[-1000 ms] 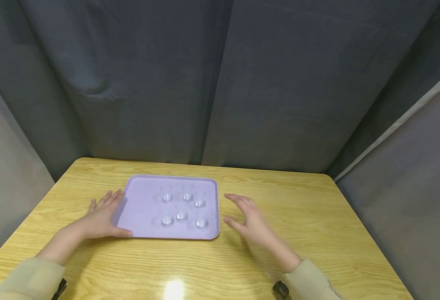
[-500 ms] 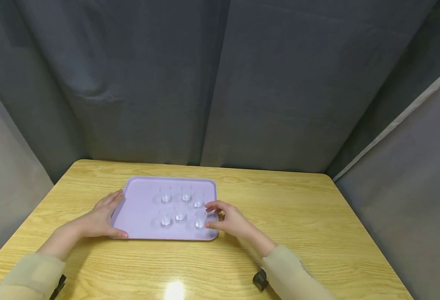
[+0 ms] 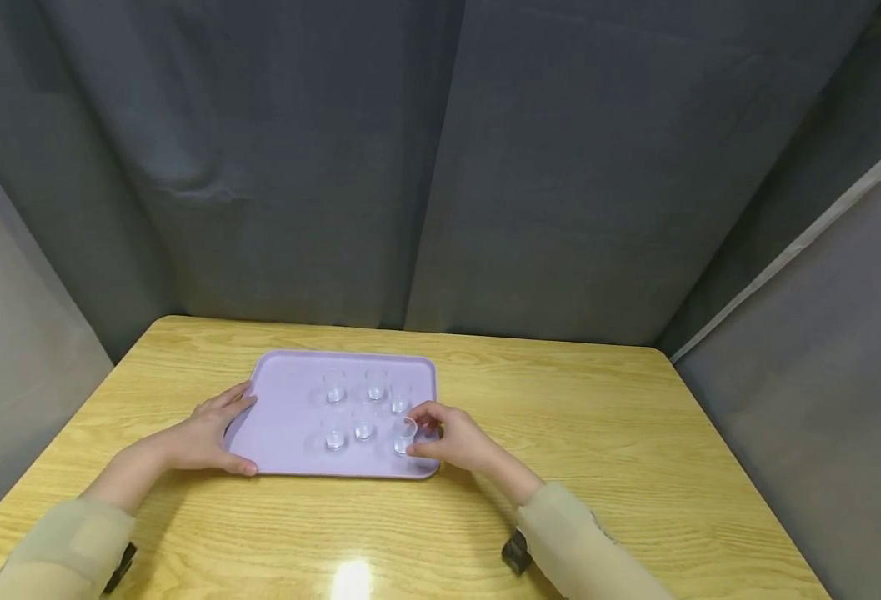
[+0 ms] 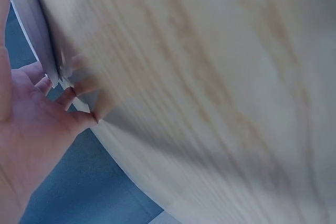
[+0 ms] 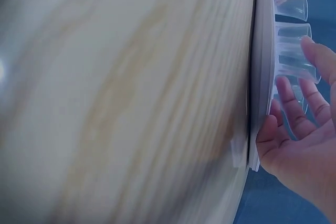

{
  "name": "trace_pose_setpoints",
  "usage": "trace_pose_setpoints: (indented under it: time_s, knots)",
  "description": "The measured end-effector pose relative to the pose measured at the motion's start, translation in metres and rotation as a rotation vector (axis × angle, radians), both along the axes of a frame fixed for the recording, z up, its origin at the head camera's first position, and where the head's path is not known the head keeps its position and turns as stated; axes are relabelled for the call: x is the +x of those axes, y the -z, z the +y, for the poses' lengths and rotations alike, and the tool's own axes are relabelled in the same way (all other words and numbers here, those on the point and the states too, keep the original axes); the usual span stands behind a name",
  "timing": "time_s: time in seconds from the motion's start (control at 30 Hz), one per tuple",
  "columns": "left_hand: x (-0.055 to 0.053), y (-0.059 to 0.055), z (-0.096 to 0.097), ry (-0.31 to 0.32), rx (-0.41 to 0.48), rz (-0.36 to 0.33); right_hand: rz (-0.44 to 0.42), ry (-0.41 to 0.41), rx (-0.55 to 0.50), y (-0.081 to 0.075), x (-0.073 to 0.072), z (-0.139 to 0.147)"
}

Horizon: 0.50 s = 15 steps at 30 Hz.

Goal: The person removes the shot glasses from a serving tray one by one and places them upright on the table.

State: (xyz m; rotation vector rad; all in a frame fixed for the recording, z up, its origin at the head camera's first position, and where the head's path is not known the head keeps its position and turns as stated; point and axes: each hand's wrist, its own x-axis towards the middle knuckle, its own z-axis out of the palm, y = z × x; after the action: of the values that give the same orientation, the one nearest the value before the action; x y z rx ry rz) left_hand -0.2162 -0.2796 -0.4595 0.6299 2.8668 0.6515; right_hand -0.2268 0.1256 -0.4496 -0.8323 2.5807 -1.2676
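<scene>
Tray [image 3: 282, 425] long axis 9-to-3; clear cup [image 3: 401, 440] upright.
Right hand [image 3: 457, 437] pinches cup at 4 o'clock — left hand [image 3: 206, 438], fingers spread, touches 9 o'clock edge.

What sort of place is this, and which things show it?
Probably a screened-off tabletop workspace, judging by the dark fabric hanging behind, the wood-grain table, and the lilac tray of small clear cups.

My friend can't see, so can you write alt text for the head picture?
A right hand grips one of six clear cups on a purple tray. The left hand touches the tray's left end. Behind the wooden table hang dark curtains.
</scene>
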Motion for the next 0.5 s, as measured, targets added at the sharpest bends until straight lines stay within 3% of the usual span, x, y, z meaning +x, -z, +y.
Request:
trace_pose_setpoints:
  time_s: [0.13,0.5]
  knots:
    - [-0.0014,0.0003,0.0012,-0.001,-0.001,0.0,0.03,0.001,0.008,0.0005,-0.001,-0.0023]
    - [-0.0014,-0.0005,0.0004,-0.007,-0.009,-0.014,0.005,0.013,0.027,-0.0072,0.0005,-0.0027]
